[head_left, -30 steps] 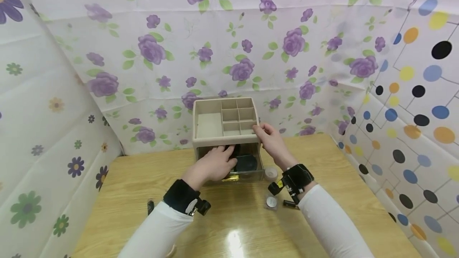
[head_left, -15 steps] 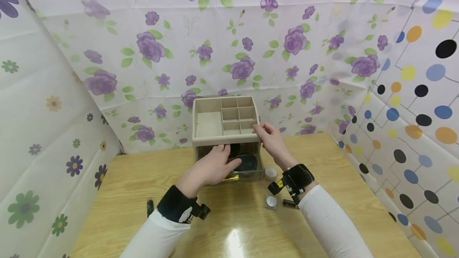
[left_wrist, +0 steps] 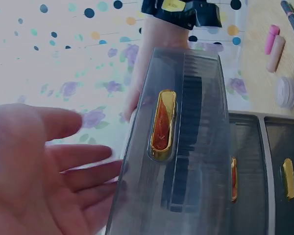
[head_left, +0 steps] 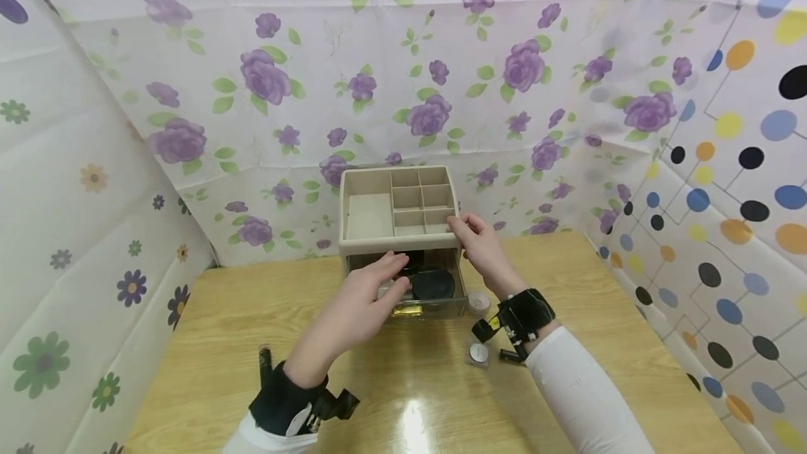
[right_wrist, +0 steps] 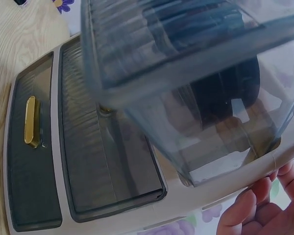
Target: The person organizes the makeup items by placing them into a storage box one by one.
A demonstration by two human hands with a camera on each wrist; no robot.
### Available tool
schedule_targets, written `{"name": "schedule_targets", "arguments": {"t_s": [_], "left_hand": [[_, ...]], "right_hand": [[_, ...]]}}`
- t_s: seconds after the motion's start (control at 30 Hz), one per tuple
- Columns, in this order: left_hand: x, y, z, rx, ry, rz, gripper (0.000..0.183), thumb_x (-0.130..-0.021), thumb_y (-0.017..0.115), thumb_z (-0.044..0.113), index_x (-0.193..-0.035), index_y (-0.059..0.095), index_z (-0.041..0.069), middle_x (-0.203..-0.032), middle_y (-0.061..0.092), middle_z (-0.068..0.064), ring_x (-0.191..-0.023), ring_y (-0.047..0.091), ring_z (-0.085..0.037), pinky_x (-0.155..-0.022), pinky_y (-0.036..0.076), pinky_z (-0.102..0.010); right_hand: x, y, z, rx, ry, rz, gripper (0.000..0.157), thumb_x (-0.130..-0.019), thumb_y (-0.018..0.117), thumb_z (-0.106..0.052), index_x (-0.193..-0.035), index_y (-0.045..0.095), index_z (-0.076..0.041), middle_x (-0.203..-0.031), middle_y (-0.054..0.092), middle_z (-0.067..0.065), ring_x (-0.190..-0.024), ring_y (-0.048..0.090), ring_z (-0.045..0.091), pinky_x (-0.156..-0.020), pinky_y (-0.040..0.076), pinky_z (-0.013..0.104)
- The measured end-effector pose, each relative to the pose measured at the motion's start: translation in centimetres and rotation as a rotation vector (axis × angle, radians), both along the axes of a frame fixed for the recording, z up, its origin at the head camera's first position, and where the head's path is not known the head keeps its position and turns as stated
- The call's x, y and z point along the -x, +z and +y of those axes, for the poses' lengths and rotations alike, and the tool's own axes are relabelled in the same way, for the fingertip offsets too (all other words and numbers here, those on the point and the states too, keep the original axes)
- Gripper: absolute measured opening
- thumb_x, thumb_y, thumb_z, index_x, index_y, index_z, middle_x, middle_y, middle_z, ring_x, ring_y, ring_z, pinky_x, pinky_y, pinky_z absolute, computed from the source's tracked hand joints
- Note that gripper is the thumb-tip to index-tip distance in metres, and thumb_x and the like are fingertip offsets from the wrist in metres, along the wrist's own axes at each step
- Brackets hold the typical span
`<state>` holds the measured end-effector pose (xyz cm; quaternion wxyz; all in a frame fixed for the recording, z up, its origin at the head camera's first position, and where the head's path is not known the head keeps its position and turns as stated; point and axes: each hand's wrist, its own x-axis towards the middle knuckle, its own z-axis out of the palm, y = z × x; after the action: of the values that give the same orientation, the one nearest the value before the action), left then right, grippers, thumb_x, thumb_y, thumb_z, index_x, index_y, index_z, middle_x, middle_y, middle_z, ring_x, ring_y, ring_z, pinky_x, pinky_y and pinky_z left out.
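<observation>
A person's left hand (head_left: pixel 359 303), fingers extended and slightly apart, hovers at the open top drawer (head_left: pixel 441 310) of a cream organizer (head_left: pixel 378 245) on the worktop (head_left: pixel 252 300), while the right hand (head_left: pixel 480 247) pinches the organizer's side near the front corner. Between the hands, the rounded cream top shows one large compartment beside six small ones; the drawer is smoky and see-through, with a gold handle (head_left: pixel 406 311) and a black oval object (head_left: pixel 433 284) inside. Below and nearer the right wrist lie a clear jar (head_left: pixel 477 354) and a black tube (head_left: pixel 511 356).
</observation>
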<state>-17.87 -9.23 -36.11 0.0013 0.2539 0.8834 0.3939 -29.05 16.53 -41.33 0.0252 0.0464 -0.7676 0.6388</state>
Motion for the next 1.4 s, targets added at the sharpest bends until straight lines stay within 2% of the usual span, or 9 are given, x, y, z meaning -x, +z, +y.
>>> {"name": "schedule_targets", "arguments": {"t_s": [0.13, 0.3, 0.43, 0.6, 0.73, 0.83, 0.93, 1.03, 1.4], "left_hand": [[-1.1, -0.8, -0.4, -0.221, 0.054, 0.118, 0.037, -0.114, 0.055, 0.022, -0.148, 0.064, 0.009, -0.152, 0.06, -0.01, -0.144, 0.053, -0.027, -0.114, 0.045, -0.054], [-2.2, -1.8, -0.7, -0.415, 0.126, 0.276, 0.023, -0.111, 0.059, 0.01, -0.127, 0.075, 0.011, -0.129, 0.072, -0.001, -0.116, 0.068, -0.021, -0.096, 0.056, -0.038], [-3.0, -2.7, -0.7, -0.563, 0.136, 0.271, 0.019, -0.108, 0.057, 0.001, -0.109, 0.076, 0.006, -0.105, 0.076, -0.003, -0.093, 0.07, -0.02, -0.077, 0.056, -0.028], [-4.1, -4.7, 0.4, -0.735, 0.049, 0.044, 0.026, -0.111, 0.052, 0.003, -0.095, 0.07, -0.004, -0.08, 0.07, -0.016, -0.065, 0.064, -0.014, -0.055, 0.053, -0.03], [-4.4, -6.9, 1.9, -0.759, -0.006, -0.189, 0.034, -0.115, 0.048, 0.011, -0.095, 0.069, -0.009, -0.078, 0.068, -0.023, -0.059, 0.064, -0.015, -0.05, 0.054, -0.032], [-4.4, -8.0, 2.6, -0.763, 0.003, -0.348, 0.042, -0.117, 0.047, 0.021, -0.101, 0.068, -0.011, -0.082, 0.07, -0.022, -0.061, 0.065, -0.017, -0.052, 0.054, -0.028], [-4.2, -8.6, 3.0, -0.793, 0.054, -0.478, 0.05, -0.117, 0.047, 0.032, -0.106, 0.068, -0.013, -0.085, 0.072, -0.019, -0.062, 0.066, -0.017, -0.055, 0.054, -0.026], [-4.0, -8.9, 3.2, -0.815, 0.1, -0.544, 0.056, -0.116, 0.048, 0.039, -0.112, 0.069, -0.012, -0.088, 0.074, -0.017, -0.062, 0.067, -0.017, -0.056, 0.054, -0.025], [-3.3, -9.7, 3.5, -0.866, 0.132, -0.604, 0.054, -0.115, 0.051, 0.037, -0.129, 0.063, -0.014, -0.098, 0.078, -0.013, -0.066, 0.068, -0.014, -0.059, 0.056, -0.025]], "right_hand": [[0.1, -0.1, 0.1, 0.007, 0.003, 0.005, 0.039, -0.107, 0.062, -0.053, -0.099, 0.059, -0.014, -0.085, 0.048, 0.005, -0.091, 0.046, 0.037, -0.068, 0.035, 0.033], [0.1, -0.1, 0.0, 0.012, 0.002, 0.008, 0.039, -0.107, 0.062, -0.052, -0.099, 0.059, -0.014, -0.084, 0.046, 0.004, -0.089, 0.046, 0.034, -0.069, 0.035, 0.034], [0.1, -0.1, -0.1, 0.025, -0.003, -0.002, 0.037, -0.107, 0.062, -0.05, -0.098, 0.058, -0.014, -0.082, 0.046, 0.003, -0.09, 0.046, 0.036, -0.069, 0.036, 0.033], [0.3, -0.1, 0.0, 0.042, -0.01, -0.004, 0.036, -0.108, 0.063, -0.048, -0.097, 0.058, -0.015, -0.083, 0.046, 0.002, -0.086, 0.046, 0.028, -0.069, 0.037, 0.033], [0.1, -0.1, 0.1, 0.045, -0.017, 0.006, 0.039, -0.107, 0.063, -0.051, -0.096, 0.058, -0.014, -0.082, 0.046, 0.002, -0.085, 0.047, 0.024, -0.071, 0.038, 0.033], [0.0, -0.1, 0.0, 0.043, -0.014, 0.0, 0.04, -0.106, 0.063, -0.053, -0.096, 0.059, -0.014, -0.081, 0.046, 0.002, -0.085, 0.047, 0.025, -0.072, 0.038, 0.035], [0.0, -0.2, -0.2, 0.045, -0.007, -0.006, 0.041, -0.106, 0.064, -0.054, -0.097, 0.059, -0.014, -0.081, 0.046, 0.001, -0.087, 0.047, 0.028, -0.072, 0.038, 0.035], [0.1, -0.4, -0.3, 0.05, -0.009, -0.005, 0.041, -0.106, 0.064, -0.054, -0.097, 0.059, -0.014, -0.08, 0.046, 0.001, -0.088, 0.047, 0.03, -0.071, 0.037, 0.033], [0.2, -0.5, -0.3, 0.09, -0.021, -0.012, 0.034, -0.107, 0.065, -0.048, -0.095, 0.06, -0.016, -0.082, 0.047, 0.001, -0.083, 0.048, 0.022, -0.07, 0.04, 0.033]]}}
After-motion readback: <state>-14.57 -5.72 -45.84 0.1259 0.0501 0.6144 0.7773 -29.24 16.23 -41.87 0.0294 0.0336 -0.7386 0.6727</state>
